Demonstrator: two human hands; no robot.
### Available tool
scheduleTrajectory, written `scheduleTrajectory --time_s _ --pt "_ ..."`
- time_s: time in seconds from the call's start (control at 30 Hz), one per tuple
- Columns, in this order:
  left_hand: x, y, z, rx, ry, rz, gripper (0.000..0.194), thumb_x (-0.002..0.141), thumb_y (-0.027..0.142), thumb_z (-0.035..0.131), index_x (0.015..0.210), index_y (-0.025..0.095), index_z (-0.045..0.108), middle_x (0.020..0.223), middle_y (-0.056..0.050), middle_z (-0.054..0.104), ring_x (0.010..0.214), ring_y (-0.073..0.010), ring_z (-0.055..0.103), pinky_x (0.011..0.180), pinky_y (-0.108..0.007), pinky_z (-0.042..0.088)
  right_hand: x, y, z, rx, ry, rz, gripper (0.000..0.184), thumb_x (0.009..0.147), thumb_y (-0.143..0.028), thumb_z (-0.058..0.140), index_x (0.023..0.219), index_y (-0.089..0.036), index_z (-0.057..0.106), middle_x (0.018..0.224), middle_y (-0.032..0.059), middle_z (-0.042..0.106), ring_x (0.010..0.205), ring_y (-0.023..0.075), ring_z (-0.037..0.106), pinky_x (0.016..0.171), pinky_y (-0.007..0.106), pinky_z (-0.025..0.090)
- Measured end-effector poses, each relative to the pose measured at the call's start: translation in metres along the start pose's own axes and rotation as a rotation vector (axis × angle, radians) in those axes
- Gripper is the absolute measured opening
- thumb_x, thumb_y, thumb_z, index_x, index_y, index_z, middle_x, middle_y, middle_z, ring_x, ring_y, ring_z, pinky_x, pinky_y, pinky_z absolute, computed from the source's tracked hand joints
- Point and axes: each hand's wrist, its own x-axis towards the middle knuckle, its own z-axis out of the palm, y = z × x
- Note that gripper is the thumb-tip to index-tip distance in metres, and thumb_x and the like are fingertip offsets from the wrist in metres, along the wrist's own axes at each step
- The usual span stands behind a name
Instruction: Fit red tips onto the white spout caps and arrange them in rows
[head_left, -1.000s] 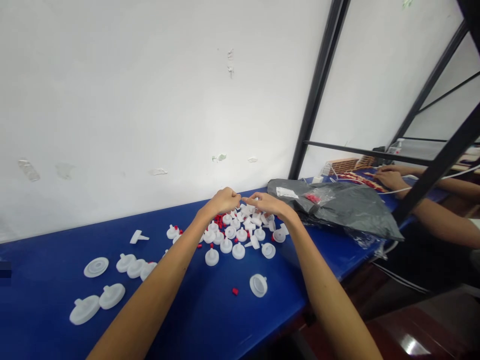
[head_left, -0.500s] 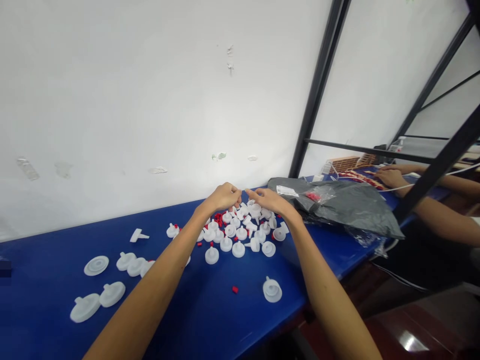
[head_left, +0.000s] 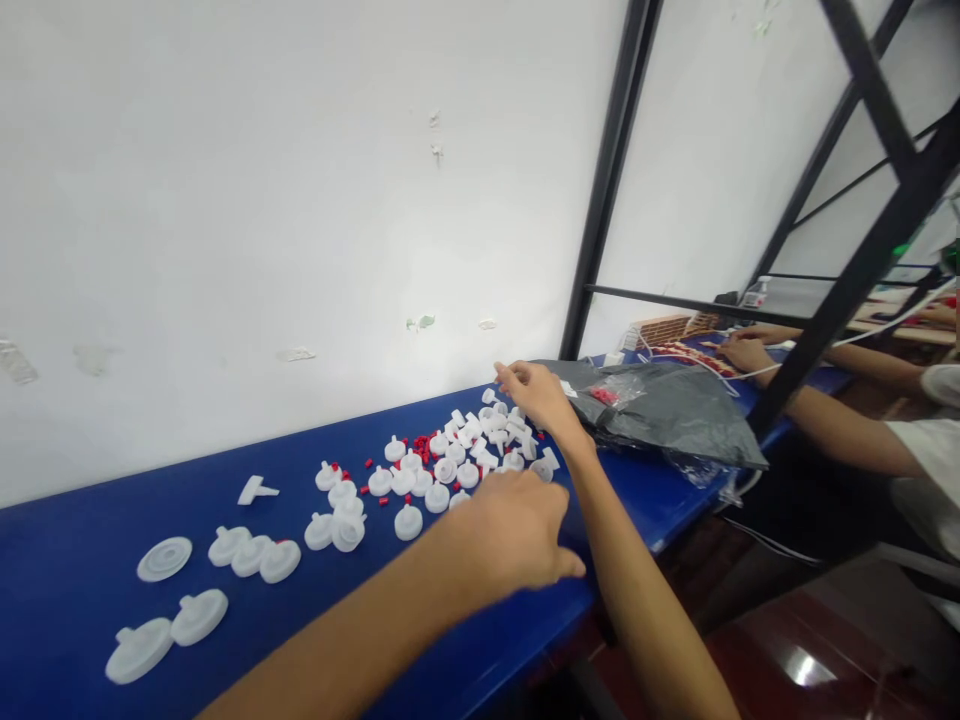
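Our left hand (head_left: pixel 514 530) now sits lower and nearer the front edge of the blue table (head_left: pixel 75 530), well apart from our right hand (head_left: pixel 534 392), instead of facing it over the far side of the heap as it does half a second earlier; the whole view is shifted a little as well. As far as we can judge, much is left: the bulk of the white pieces (head_left: pixel 445 469) lie loose and jumbled, some with their stems up, some tipped over, and small red bits (head_left: pixel 436 443) are bunched behind and scattered among them. To the left, smaller groups stand apart from the heap: a row of three (head_left: pixel 251 555), a pair (head_left: pixel 199 615) lower down, a flat ringed disc (head_left: pixel 165 559) and a T-shaped piece (head_left: pixel 256 490) by itself. Red shows at one or two of the pieces on that side, but we cannot tell whether it is fitted on or merely lies behind, so we cannot count what is done. Our right hand hangs above the far right of the heap, beside the grey bag (head_left: pixel 679 415), with white pieces just below and in front of its half-curled fingers; whether they pinch anything we cannot tell. Our left hand covers the near right of the heap, knuckles up and thumb out to the right, its fingertips hidden, so its grip, too, we cannot tell.
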Motion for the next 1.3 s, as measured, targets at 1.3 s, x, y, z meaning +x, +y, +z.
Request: scheduleTrajectory --time_s 1.3 --pt "0.034 -0.116 -0.034 -1.258 0.137 -0.113 0.048 0.067 0.04 0.09 0.101 0.014 0.07 0.113 -0.013 0.071 0.097 -0.0248 0.073 0.069 -0.026 0.046 -0.049 0.004 -0.028 0.444 -0.107 -0.063 0.042 0.092 -0.055 0.055 0.103 -0.02 0.075 0.114 0.0088 0.073 0.092 0.0237 0.067 0.072 0.03 0.058"
